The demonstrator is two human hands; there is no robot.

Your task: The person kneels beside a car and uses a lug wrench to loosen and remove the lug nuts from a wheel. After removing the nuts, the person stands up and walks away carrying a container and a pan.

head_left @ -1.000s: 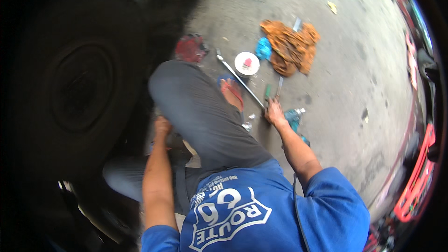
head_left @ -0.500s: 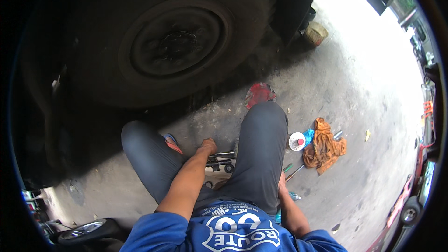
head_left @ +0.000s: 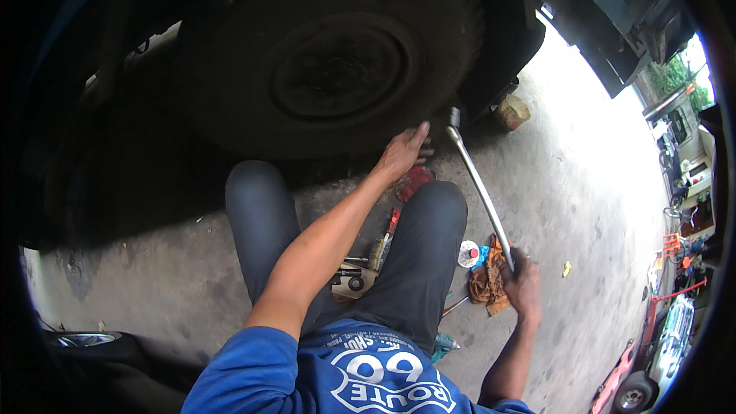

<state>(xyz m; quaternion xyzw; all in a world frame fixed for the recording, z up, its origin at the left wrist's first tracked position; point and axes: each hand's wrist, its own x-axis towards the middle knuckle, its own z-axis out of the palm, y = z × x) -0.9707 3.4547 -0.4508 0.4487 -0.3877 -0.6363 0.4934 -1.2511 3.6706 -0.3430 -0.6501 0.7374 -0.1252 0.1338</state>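
A long silver socket wrench (head_left: 480, 186) slants up from my right hand (head_left: 522, 285), which is closed round the lower end of its handle. The dark socket (head_left: 455, 117) on its top end stands clear of the wheel's lower right side. My left hand (head_left: 405, 155) reaches forward, empty, with its fingers apart, close to the wrench head but not touching it. Beyond both hands looms the big dark wheel (head_left: 341, 69) of a vehicle, its hub in shadow.
A rust-brown rag (head_left: 487, 284) and a white round container (head_left: 468, 254) with a red cap lie on the floor at right. Dark metal tools (head_left: 349, 276) and a brush (head_left: 381, 249) rest between my knees. A stone-like block (head_left: 512, 113) sits beside the tyre.
My right hand has come up from beside my thigh and now holds the socket wrench. My left hand has left the tools between my knees and moved forward toward the wheel.
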